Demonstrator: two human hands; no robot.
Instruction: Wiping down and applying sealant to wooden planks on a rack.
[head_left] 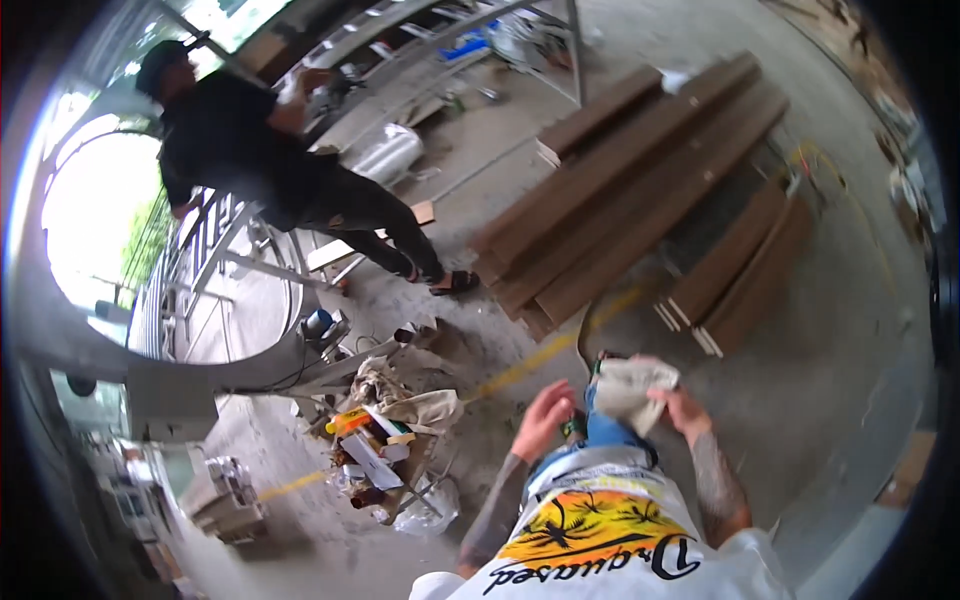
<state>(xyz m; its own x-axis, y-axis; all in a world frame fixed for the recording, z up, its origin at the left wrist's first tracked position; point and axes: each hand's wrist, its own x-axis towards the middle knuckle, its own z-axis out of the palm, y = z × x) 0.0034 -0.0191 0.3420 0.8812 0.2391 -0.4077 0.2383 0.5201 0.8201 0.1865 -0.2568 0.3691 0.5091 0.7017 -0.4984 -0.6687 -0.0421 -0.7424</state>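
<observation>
My right hand (684, 411) is closed on the edge of a folded beige-grey cloth (638, 390), held up in front of my body. Whether this is a rag or a work glove, I cannot tell. To its left, my left hand (544, 419) is held out apart from the cloth, with its fingers stretched and nothing visible in it. Both forearms come up from below, on either side of my white printed shirt (600, 510). Blue trousers (610, 430) show beneath the cloth.
Long brown planks (630, 190) lie stacked ahead, with a shorter pair of planks (735, 262) to the right. A cluttered stand (385, 440) is at my left. Farther left, a person in black (260, 160) stands beside metal frames. A yellow line (535, 358) crosses the concrete floor.
</observation>
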